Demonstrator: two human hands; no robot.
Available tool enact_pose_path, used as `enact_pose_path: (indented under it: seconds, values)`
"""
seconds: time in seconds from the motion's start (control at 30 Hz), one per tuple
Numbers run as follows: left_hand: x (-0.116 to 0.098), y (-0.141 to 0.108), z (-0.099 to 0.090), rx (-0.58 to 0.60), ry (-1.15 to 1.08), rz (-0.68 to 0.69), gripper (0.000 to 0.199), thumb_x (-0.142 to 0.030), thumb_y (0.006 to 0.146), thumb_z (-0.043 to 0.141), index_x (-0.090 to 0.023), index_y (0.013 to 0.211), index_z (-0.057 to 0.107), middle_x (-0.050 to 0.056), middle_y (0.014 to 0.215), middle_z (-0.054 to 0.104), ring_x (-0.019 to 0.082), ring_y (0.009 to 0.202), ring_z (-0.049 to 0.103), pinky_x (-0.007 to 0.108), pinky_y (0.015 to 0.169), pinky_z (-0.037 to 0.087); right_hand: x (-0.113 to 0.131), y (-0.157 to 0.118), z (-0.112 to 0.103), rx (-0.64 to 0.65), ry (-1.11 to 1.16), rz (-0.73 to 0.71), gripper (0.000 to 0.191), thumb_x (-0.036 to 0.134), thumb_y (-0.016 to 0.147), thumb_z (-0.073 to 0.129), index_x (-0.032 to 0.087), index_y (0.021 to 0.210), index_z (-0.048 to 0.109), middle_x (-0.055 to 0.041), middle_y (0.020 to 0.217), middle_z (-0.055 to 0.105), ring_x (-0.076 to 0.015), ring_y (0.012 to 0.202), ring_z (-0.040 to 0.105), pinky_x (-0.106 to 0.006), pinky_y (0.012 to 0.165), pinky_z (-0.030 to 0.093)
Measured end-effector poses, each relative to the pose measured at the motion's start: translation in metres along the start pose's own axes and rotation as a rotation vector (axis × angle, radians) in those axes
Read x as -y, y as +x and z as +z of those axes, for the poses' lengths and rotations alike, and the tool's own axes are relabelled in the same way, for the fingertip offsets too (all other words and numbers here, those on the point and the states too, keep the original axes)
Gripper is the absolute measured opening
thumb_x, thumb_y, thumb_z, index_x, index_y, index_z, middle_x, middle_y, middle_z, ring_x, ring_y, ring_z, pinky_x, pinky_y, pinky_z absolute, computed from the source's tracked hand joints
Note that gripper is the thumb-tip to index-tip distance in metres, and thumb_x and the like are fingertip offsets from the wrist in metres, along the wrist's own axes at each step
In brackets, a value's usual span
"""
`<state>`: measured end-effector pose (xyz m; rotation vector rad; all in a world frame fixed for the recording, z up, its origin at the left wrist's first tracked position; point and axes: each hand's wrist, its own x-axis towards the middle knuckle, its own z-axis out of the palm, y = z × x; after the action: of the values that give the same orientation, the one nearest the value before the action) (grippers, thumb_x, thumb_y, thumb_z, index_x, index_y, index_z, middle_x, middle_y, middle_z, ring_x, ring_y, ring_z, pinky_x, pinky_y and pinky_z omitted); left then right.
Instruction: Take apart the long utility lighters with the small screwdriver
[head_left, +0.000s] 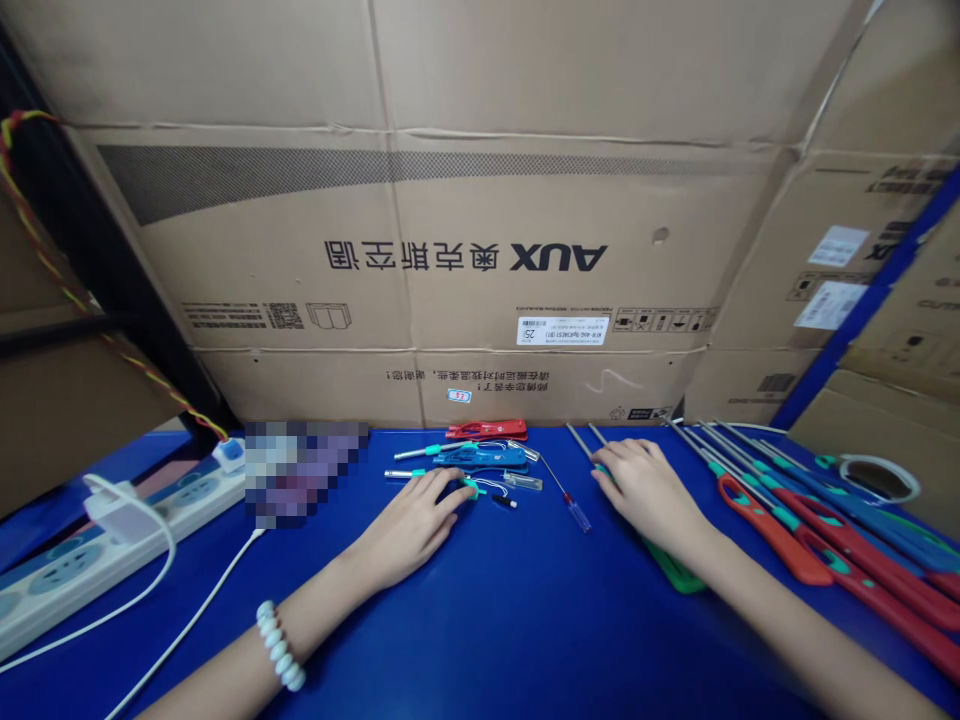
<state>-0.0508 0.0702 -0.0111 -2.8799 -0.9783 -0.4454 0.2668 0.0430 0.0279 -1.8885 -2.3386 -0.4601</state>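
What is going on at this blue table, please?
A person's left hand reaches over a small teal part, its fingers seemingly touching it. The right hand lies over a long-nosed tool with a green handle. Between the hands lies a screwdriver, untouched. Blue handle pieces and red handle pieces lie farther back; several long-nosed tools lie at the right.

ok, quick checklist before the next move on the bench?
1. Screwdriver lying between the hands, neither on it: ok
2. Left hand at the teal piece, firm grip: cannot tell
3. Right hand over the green handle, fingers closed: cannot tell
4. White cable away from both hands: ok
5. Long-nosed tools at right separated by colour: not ok, mixed and overlapping
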Motion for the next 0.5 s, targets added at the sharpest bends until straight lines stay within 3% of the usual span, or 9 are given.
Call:
enact_pose_path:
  seconds: [0.23,0.5]
  values:
    - [0.001,-0.001,0.001,0.007,-0.002,0.002,0.042,-0.01,0.093,0.037,-0.022,0.133,0.044,0.012,0.134,0.041,0.027,0.122,0.043,0.047,0.1,0.041,-0.024,0.003,-0.007,0.159,-0.077,0.105,0.024,0.017,0.091,0.044,0.014,0.082,0.065,-0.0118,0.076,0.072,-0.0271,0.077,0.066,-0.038,0.076,0.033]
    - [0.0,0.0,-0.001,-0.001,0.011,0.004,0.04,-0.013,0.094,0.037,-0.023,0.132,0.045,0.011,0.131,0.044,0.026,0.118,0.044,0.046,0.098,0.041,-0.026,-0.002,-0.009,0.301,-0.07,0.104,0.025,0.032,0.089,0.053,0.015,0.076,0.065,-0.0133,0.082,0.072,-0.0304,0.083,0.067,-0.039,0.078,0.035]
